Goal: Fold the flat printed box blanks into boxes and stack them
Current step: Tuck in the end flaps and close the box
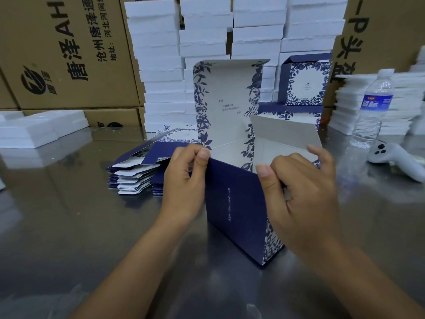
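In the middle of the table point(69, 226), close to the person, a half-formed box point(234, 203) stands open. Its dark blue front wall faces near and its printed lid point(227, 100) stands upright on the far side. The top edge of the front wall runs left to right between the two hands. The left hand point(184, 180) pinches the left corner between thumb and curled fingers point(203, 155). The right hand point(303, 192) pinches the right corner, its outer fingers reaching toward the grey side flap point(285, 132) that leans up just beyond. That flap looks like the next fold, and the right hand is nearer to it. Flat blanks point(135, 173) lie stacked to the left; finished boxes point(303, 86) sit far right.
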### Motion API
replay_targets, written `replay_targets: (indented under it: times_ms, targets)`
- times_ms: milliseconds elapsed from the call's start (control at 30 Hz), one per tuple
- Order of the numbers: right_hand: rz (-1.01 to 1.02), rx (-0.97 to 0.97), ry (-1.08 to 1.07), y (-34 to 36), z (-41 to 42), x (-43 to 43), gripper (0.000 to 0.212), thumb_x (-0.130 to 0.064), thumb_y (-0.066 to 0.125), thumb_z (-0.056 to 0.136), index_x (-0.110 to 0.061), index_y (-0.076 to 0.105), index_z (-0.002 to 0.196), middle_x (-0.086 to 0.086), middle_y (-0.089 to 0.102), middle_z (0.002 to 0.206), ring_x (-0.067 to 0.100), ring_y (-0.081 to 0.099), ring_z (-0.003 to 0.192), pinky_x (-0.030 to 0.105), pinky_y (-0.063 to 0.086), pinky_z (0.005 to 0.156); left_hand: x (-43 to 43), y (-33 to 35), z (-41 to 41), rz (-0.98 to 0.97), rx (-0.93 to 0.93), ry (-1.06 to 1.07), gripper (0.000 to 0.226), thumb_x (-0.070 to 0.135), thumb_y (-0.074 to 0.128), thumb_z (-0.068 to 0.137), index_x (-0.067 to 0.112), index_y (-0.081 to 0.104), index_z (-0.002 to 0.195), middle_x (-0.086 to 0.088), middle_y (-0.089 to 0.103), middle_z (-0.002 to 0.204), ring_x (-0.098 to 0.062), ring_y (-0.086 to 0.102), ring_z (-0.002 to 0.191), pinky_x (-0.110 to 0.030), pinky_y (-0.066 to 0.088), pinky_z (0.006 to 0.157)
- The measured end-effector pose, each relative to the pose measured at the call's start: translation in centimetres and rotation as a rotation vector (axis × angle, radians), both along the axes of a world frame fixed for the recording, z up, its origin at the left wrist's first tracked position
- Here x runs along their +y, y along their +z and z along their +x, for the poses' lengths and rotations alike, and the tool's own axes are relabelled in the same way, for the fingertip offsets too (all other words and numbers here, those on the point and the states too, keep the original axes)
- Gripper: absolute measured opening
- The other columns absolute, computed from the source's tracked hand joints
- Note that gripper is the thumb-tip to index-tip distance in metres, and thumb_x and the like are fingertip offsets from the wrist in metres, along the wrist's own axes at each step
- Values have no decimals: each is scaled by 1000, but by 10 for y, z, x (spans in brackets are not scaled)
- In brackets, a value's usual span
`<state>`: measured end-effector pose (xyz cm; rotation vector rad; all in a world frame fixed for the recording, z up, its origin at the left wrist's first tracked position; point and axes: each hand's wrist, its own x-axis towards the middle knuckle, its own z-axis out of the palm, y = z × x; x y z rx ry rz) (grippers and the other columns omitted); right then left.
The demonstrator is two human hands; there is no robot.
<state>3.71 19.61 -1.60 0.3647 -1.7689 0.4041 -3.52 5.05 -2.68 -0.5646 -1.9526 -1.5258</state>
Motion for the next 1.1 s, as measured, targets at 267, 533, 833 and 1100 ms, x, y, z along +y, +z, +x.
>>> replay_targets:
  times_ms: [267,533,833,1100]
  targets:
    - [-112,102,38,9,-1,21,30,-22,39,97,-8,59,79,-3,52,76,14,47,77,36,34,85,2,2,7,83,-57,-39,26,28,45,99,23,55,76,6,50,85,-1,46,74,-10,34,67]
    - [-1109,-405,364,22,-8,35,30,-32,57,88,-24,48,61,-14,51,54,-2,44,51,13,37,52,8,11,17,358,-320,-247,22,33,54,89,23,60,108,4,60,111,-16,55,111,-33,40,100]
    - [-1063,-1003,713,29,-3,44,38,-33,71,55,-14,74,88,4,74,91,18,66,80,33,50,76,9,14,16,428,-373,-306,20,15,49,94,23,59,110,4,58,105,-4,58,85,-12,47,69]
    - [-961,-1147,674,28,1,44,41,-36,72,39,-10,74,71,15,73,82,23,66,65,38,50,80,8,16,18,477,-394,-355,22,12,47,94,18,58,113,5,60,97,2,61,68,-11,48,58]
